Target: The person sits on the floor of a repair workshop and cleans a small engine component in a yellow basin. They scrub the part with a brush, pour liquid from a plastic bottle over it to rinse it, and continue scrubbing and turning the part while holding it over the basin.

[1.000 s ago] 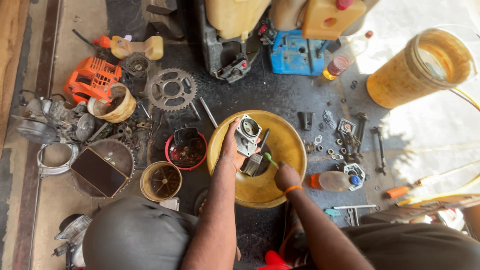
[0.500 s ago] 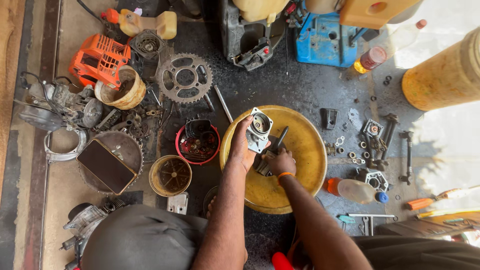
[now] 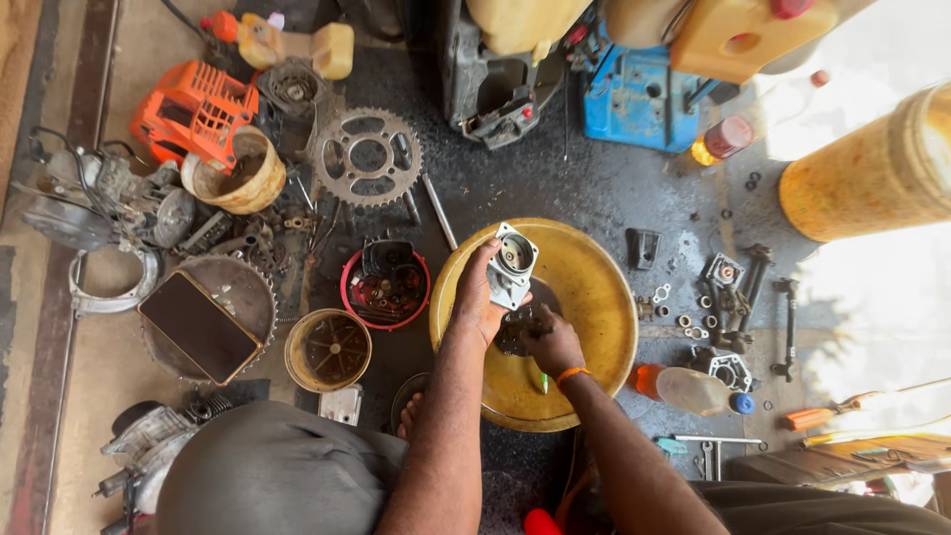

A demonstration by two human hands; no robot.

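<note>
Over the yellow basin [image 3: 594,297], the left hand [image 3: 477,297] grips a grey carburettor [image 3: 513,265] while the right hand [image 3: 553,342] closes on a dark part [image 3: 515,329] just below it.

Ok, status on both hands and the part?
Left hand grips grey metal carburettor body. Right hand low in yellow round basin. Nothing blocking.

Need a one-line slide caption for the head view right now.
Left hand holds a grey carburetor body over a yellow basin; right hand works a dark part inside.
</note>
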